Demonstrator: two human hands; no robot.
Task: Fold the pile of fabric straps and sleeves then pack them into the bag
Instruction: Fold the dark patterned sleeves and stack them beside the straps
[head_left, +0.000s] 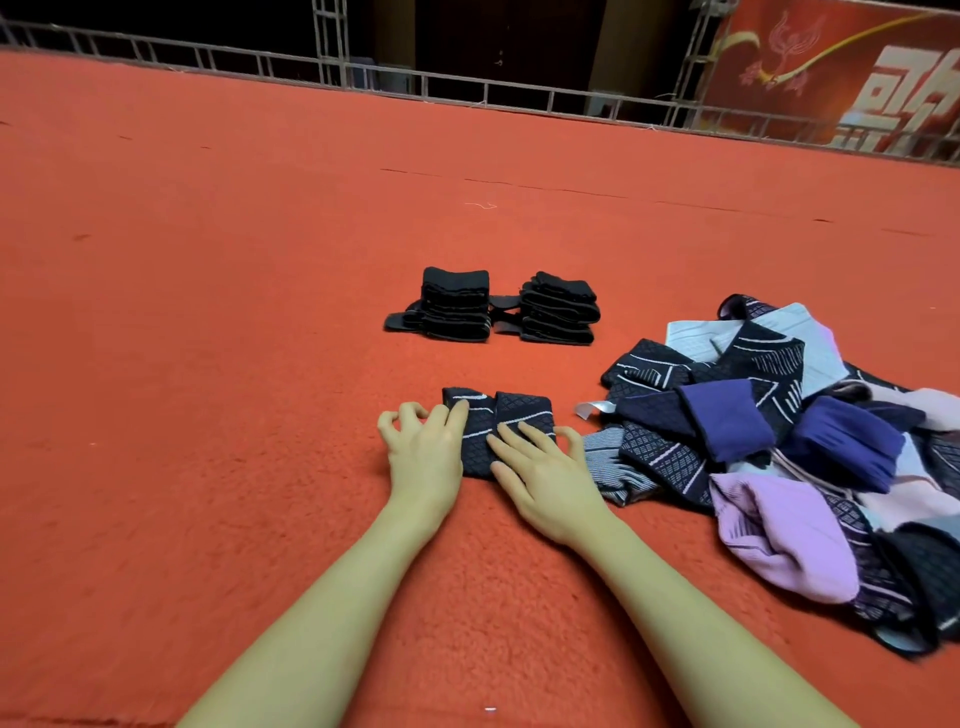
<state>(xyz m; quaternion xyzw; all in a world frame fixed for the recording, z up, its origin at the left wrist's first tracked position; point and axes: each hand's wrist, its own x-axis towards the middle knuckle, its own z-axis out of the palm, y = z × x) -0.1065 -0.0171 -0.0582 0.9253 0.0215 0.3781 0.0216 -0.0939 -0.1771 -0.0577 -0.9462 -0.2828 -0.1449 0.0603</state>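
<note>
Sleeve (496, 426) gets pressed flat on the red carpet (208, 312), between the two hands.

The left hand (423, 441) touches its left edge with loosely bent fingers, holding nothing. The right hand (540, 462) lies flat on top. Two black stacks (493, 306) look done; the messy pile (779, 441) waits nearby. Next the person likely folds this sleeve over. No bag shows.

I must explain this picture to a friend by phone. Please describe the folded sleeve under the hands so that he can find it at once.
On the red carpet, look left of the loose pile and nearer than the two black stacks. The sleeve lies flat under the left hand and right hand. It alone is folded, dark with thin white lines.
</note>
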